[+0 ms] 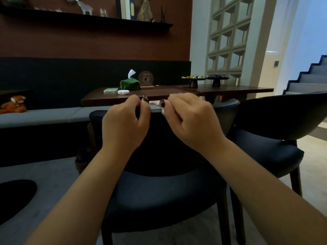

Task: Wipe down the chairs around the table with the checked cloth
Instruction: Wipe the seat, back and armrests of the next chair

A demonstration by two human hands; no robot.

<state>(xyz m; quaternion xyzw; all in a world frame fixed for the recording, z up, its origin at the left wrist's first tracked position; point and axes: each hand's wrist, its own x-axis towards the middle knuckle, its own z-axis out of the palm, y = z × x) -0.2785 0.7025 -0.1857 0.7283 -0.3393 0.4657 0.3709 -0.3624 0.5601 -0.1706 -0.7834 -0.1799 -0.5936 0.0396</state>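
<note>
A dark blue upholstered chair [159, 197] stands right in front of me, its curved backrest [99, 117] toward the table [159, 95]. My left hand [123, 124] and my right hand [191, 121] sit side by side on the top edge of that backrest, fingers curled over it and closed on the rim. The dark-painted nails nearly meet in the middle. A small pale bit shows under my right fingertips; I cannot tell what it is. A second matching chair [272, 138] stands to the right. No checked cloth is in view.
On the table are a green tissue holder [130, 84], a white earbud case [123, 92], a round plaque [146, 79] and two black stands of sweets [193, 80]. A grey bench [44, 115] with a fox plush [14, 105] runs along the left wall. Stairs [307, 78] rise at the right.
</note>
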